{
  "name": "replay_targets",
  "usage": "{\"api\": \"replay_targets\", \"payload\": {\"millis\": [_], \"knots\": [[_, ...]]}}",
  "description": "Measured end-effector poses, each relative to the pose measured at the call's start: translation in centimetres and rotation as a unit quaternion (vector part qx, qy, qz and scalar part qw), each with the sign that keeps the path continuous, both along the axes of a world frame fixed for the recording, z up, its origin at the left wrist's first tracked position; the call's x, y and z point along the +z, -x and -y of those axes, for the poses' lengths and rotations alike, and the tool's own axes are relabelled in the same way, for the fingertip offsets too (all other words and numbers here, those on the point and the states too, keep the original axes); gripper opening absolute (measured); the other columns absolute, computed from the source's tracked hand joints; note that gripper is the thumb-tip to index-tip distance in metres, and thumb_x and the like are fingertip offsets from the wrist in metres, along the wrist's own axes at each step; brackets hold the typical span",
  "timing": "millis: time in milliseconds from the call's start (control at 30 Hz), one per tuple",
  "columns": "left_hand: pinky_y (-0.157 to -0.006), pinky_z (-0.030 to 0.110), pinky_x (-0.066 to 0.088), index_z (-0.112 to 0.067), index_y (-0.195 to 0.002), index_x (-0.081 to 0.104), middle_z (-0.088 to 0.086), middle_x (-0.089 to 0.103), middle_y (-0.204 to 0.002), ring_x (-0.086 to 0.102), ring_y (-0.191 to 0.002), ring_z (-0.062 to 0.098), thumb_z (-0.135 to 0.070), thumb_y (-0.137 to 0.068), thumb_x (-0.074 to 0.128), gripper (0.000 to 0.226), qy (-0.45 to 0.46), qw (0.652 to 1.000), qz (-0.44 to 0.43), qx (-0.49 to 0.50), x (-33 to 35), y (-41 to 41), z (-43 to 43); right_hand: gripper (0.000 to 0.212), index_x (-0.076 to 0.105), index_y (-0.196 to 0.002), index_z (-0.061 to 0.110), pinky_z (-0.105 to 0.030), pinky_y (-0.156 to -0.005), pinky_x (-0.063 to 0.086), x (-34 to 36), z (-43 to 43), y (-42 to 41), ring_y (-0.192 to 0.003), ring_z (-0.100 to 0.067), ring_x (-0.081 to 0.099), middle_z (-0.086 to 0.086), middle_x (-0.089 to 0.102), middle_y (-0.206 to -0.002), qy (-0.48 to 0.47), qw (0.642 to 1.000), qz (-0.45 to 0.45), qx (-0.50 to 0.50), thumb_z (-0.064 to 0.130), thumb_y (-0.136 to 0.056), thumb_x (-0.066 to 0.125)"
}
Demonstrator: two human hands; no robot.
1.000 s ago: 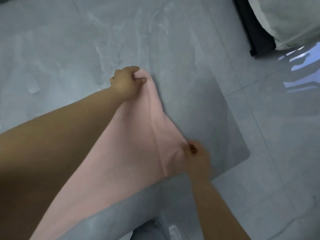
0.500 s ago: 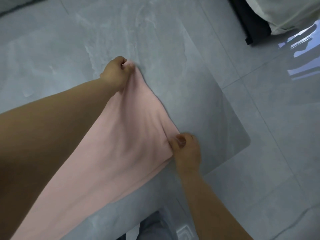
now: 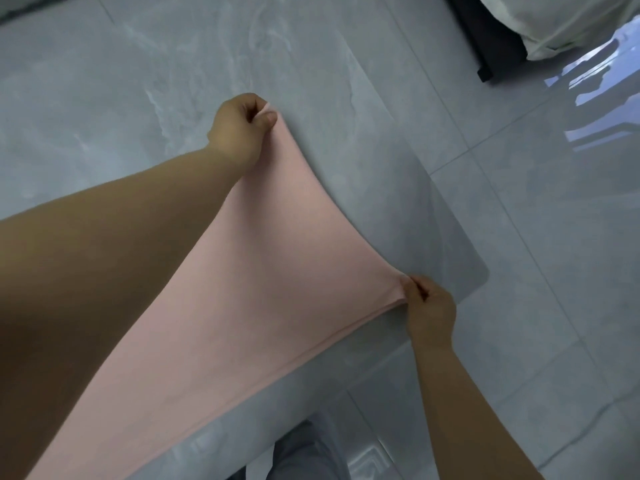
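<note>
Stretched wider than half a second ago, the pink cloth [image 3: 263, 289] now shows a smooth face where soft creases ran, because the right hand [image 3: 429, 308] has moved outward to the right while the left hand [image 3: 240, 128] has stayed near the same spot. A grey marbled counter [image 3: 311, 81] with a rounded corner fills most of the view, and the cloth is held over it, spanning from the far left corner down to the near right corner, with its lower end running out of the picture at bottom left. Whether any part of the cloth touches the counter cannot be told. As a judgement, the work looks early: the cloth is opened out and pulled taut, but it is not yet laid flat, and no fold shows on the counter. Laying it down and smoothing or folding it still seem to lie ahead. The left forearm reaches long and straight across the left side of the view, and the right forearm comes up from the bottom right. Each hand is curled into a loose fist, the thumb pressing a corner of the cloth against the side of the forefinger, knuckles up. A thin edge of fabric peeks out above the left thumb.
</note>
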State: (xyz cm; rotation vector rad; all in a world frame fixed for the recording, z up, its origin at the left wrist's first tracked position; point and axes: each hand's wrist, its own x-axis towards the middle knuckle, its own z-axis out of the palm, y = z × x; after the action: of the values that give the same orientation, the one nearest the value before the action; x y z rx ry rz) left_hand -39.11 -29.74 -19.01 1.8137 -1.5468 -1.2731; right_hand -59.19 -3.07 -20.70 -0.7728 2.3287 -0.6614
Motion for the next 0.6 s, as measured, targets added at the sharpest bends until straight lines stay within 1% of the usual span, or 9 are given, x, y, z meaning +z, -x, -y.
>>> {"api": "replay_targets", "payload": {"millis": [67, 133, 167, 233, 333, 400, 500, 533, 600], "knots": [[-0.104, 0.039, 0.035, -0.031, -0.094, 0.058, -0.009, 0.062, -0.096, 0.055, -0.1, 0.022, -0.024, -0.089, 0.054, 0.01, 0.012, 0.996, 0.082, -0.033, 0.0, 0.7, -0.6, 0.017, 0.063, -0.098, 0.004, -0.032, -0.077, 0.043, 0.0, 0.3, -1.1, -0.089, -0.033, 0.057, -0.018, 0.06, -0.1, 0.008, 0.997, -0.073, 0.031, 0.016, -0.087, 0.059], [-0.111, 0.042, 0.022, -0.026, -0.135, 0.04, 0.002, 0.048, -0.137, 0.036, -0.131, 0.028, -0.024, -0.088, 0.056, 0.049, 0.037, 0.976, 0.191, -0.1, 0.3, 0.7, -1.9, 0.026, 0.056, -0.101, 0.004, -0.04, -0.081, 0.044, 0.1, 0.3, -2.3, -0.091, -0.033, 0.053, -0.018, 0.055, -0.102, 0.028, 0.993, -0.103, 0.054, 0.02, -0.083, 0.064], [-0.113, 0.043, 0.018, -0.024, -0.143, 0.028, 0.005, 0.037, -0.147, 0.027, -0.137, 0.03, -0.025, -0.088, 0.057, 0.063, 0.059, 0.965, 0.219, -0.129, 0.5, 0.4, -2.8, 0.033, 0.054, -0.102, 0.003, -0.041, -0.083, 0.043, 0.0, 0.1, -2.8, -0.093, -0.032, 0.051, -0.018, 0.054, -0.102, 0.021, 0.992, -0.11, 0.066, 0.022, -0.08, 0.068], [-0.115, 0.045, 0.01, -0.022, -0.148, 0.018, 0.006, 0.023, -0.156, 0.014, -0.145, 0.029, -0.027, -0.091, 0.053, 0.068, 0.099, 0.935, 0.253, -0.226, 0.1, -0.7, -5.2, 0.037, 0.055, -0.101, 0.004, -0.041, -0.082, 0.042, -0.3, -0.3, -3.4, -0.092, -0.032, 0.051, -0.018, 0.057, -0.1, -0.016, 0.992, -0.092, 0.089, 0.024, -0.075, 0.072], [-0.117, 0.044, -0.003, -0.029, -0.149, 0.007, -0.004, 0.003, -0.161, -0.003, -0.148, 0.02, -0.033, -0.099, 0.034, 0.057, 0.079, 0.865, 0.306, -0.389, -1.4, -2.0, -8.0, 0.019, 0.061, -0.086, 0.005, -0.034, -0.073, 0.047, -0.6, -0.6, -2.9, -0.079, -0.029, 0.054, -0.013, 0.059, -0.084, -0.002, 0.994, -0.038, 0.106, 0.017, -0.076, 0.072], [-0.117, 0.044, -0.007, -0.03, -0.149, 0.004, -0.005, -0.003, -0.161, -0.007, -0.148, 0.018, -0.035, -0.1, 0.03, 0.056, 0.069, 0.867, 0.309, -0.384, -1.8, -1.6, -7.5, 0.013, 0.06, -0.08, 0.005, -0.013, -0.063, 0.041, -0.2, -0.7, -1.8, -0.072, -0.024, 0.053, -0.006, 0.057, -0.073, 0.015, 1.0, -0.002, 0.027, 0.014, -0.078, 0.07], [-0.118, 0.046, -0.002, -0.027, -0.149, 0.004, -0.003, 0.0, -0.161, -0.004, -0.148, 0.019, -0.03, -0.1, 0.033, 0.057, 0.052, 0.901, 0.288, -0.319, -2.1, -0.5, -4.6, 0.016, 0.057, -0.077, 0.005, -0.01, -0.054, 0.038, -0.3, -1.2, -0.9, -0.067, -0.022, 0.051, 0.0, 0.054, -0.064, 0.007, 0.997, 0.049, -0.058, 0.012, -0.077, 0.07], [-0.118, 0.045, -0.001, -0.027, -0.149, 0.004, -0.003, 0.0, -0.161, -0.003, -0.148, 0.019, -0.029, -0.1, 0.033, 0.057, 0.03, 0.898, 0.293, -0.326, -2.2, -0.3, -3.8, 0.016, 0.056, -0.079, 0.006, -0.01, -0.053, 0.039, -0.4, -1.4, -1.1, -0.067, -0.022, 0.051, 0.0, 0.055, -0.067, -0.001, 0.996, 0.065, -0.054, 0.011, -0.076, 0.071], [-0.118, 0.048, -0.003, -0.027, -0.149, -0.001, -0.001, -0.005, -0.161, -0.004, -0.148, 0.02, -0.032, -0.1, 0.032, 0.06, 0.0, 0.86, 0.345, -0.377, -2.4, 0.1, -2.9, 0.023, 0.055, -0.091, 0.01, -0.005, -0.057, 0.041, -0.5, -1.4, -2.0, -0.07, -0.015, 0.054, 0.001, 0.058, -0.078, -0.007, 0.995, 0.099, -0.031, 0.012, -0.076, 0.072]]}}
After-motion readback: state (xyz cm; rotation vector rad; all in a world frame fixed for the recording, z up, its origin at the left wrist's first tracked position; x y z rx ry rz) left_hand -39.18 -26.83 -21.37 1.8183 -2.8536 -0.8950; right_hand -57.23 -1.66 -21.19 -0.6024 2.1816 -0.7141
